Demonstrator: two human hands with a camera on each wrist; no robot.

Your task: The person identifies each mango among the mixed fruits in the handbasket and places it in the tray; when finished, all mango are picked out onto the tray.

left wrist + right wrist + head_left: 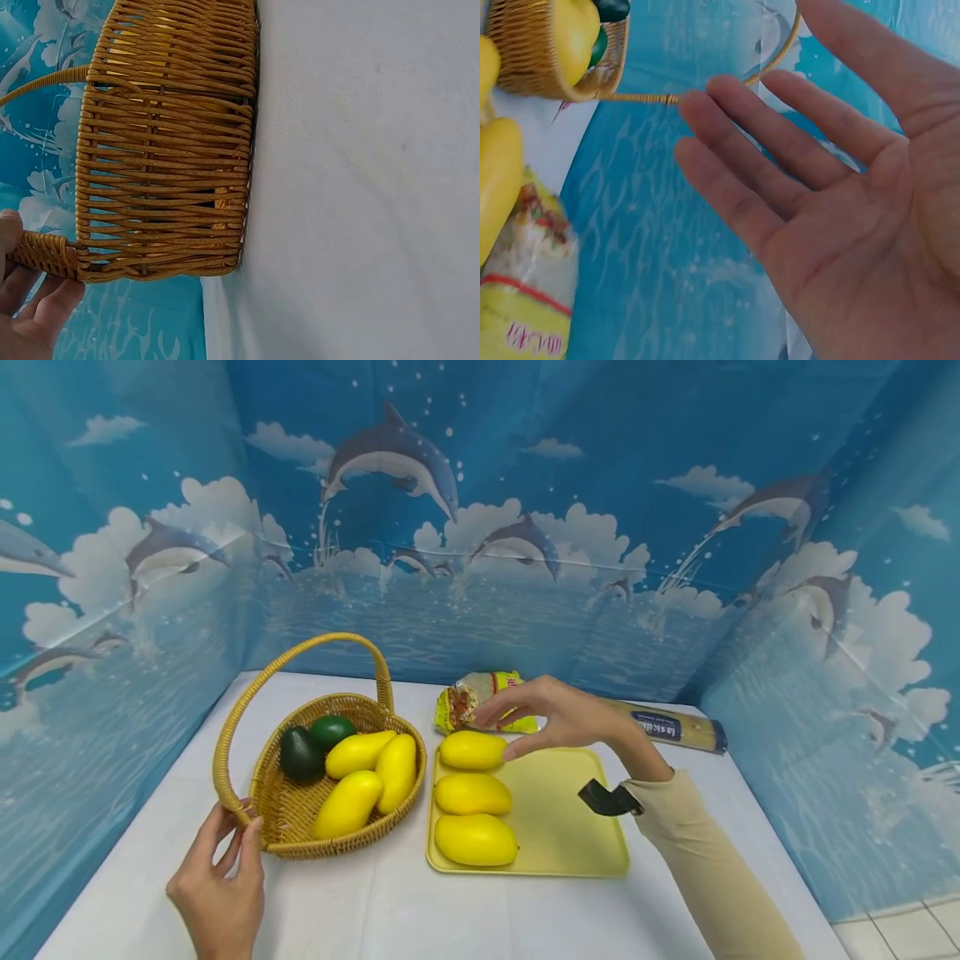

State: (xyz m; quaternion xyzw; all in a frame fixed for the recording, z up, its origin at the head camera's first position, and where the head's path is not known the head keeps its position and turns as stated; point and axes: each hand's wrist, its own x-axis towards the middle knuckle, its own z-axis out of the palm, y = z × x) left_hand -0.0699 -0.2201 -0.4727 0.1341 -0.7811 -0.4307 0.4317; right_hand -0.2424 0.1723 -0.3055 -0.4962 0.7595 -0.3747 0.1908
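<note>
My left hand (pixel 225 877) pinches the lower end of the handle of a wicker basket (pixel 300 850), seen close up in the left wrist view. Inside the basket lie a few yellow mangoes (pixel 348 804) and two dark green avocados (pixel 302 755). Over a yellow tray (pixel 558 810) hovers my right hand (pixel 562 714), fingers spread and holding nothing. Three mangoes sit in a column along the tray's left side; the farthest mango (pixel 471 750) is nearest my right fingertips. In the right wrist view the right palm (pixel 855 247) is bare.
Behind the tray lies a yellow printed food bag (pixel 453 708), partly hidden by my right hand. A long pack labelled "la sicilia" (pixel 675 729) lies at the back right. Blue dolphin-print curtains (pixel 465 610) surround the white-covered table (pixel 375 910).
</note>
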